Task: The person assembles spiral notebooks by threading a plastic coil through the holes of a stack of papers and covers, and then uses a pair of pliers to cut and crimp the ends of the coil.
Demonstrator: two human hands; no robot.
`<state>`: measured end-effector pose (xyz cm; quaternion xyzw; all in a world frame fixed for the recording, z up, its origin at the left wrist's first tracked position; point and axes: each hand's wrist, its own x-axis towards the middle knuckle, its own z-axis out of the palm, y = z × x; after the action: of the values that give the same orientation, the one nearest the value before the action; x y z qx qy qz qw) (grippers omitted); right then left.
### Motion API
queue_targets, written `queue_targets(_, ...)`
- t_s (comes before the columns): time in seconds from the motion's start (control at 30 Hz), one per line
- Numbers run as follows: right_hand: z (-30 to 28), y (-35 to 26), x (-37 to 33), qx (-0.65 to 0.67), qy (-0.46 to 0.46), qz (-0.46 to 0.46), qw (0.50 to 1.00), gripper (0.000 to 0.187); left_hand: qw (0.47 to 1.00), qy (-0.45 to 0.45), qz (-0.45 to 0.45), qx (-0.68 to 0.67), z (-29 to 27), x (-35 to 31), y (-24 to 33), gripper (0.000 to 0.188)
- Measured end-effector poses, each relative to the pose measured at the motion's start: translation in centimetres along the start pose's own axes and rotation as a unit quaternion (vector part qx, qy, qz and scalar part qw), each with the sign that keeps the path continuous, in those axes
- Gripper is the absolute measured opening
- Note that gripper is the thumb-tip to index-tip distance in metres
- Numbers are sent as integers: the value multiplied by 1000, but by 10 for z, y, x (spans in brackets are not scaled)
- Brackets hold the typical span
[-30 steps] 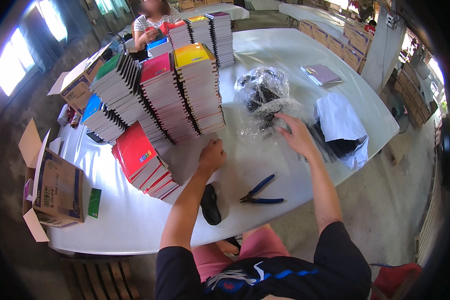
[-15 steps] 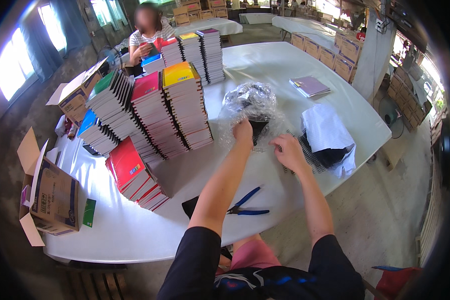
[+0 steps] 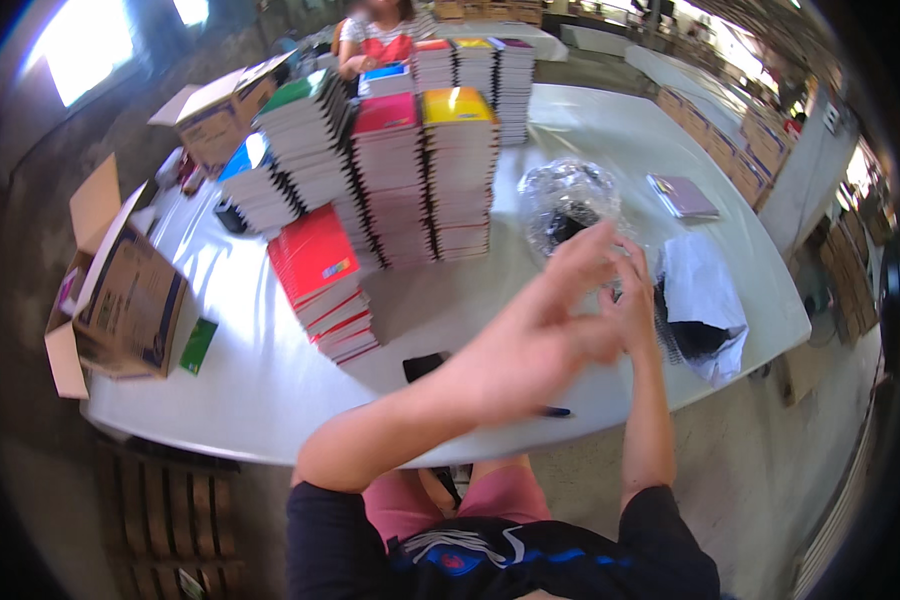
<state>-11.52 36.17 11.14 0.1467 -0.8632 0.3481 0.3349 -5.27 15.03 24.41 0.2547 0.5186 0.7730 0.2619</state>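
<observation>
My left hand (image 3: 545, 345) is raised over the table, smeared by motion. Its fingers stretch toward the right hand and the thumb stands apart; nothing shows in it. Beside it, my right hand (image 3: 630, 305) has its fingers curled together in a pinch, partly behind the left one. What it holds, if anything, is too small to make out. Just beyond both hands lies a clear plastic bag (image 3: 565, 190) with dark contents. Right of the right hand, a white wrapper (image 3: 700, 275) lies partly over black binding coils (image 3: 667, 325). A blue plier handle (image 3: 558, 411) peeks out below my left forearm.
Tall stacks of spiral notebooks (image 3: 388, 170) rise at the left, with red notebooks (image 3: 320, 260) nearer. Open cartons (image 3: 130, 300) stand along the left edge. A purple packet (image 3: 683, 196) lies at the right. A co-worker (image 3: 375, 45) is behind the stacks.
My left hand has left the plastic bag and come back toward me, up near the right hand. My right hand's fingers remain curled. The view has shifted, and the left forearm now covers most of the pliers.
</observation>
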Motion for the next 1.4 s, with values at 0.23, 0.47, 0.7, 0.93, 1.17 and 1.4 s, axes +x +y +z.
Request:
queue_targets(0.23,71,-107,26,204,-180,84,959,40,801,-46,186,567,57,-106,28,82)
queue_targets(0.47,184,-169,81,198,-282,180,921,72,979,-21,61,195,-13,-193,31,77)
queue_targets(0.7,168,-160,120,221,-477,216,823,61,723,430,192,505,-165,-155,-70,69)
queue_targets(0.93,169,-156,112,235,-395,170,872,55,636,462,116,608,-195,-117,-70,68)
queue_targets(1.17,144,-196,35,380,-95,32,919,62,838,451,278,128,-168,-137,-36,53)
queue_targets(1.4,129,-170,-90,108,-356,39,927,64,666,390,100,628,-125,-206,-50,14)
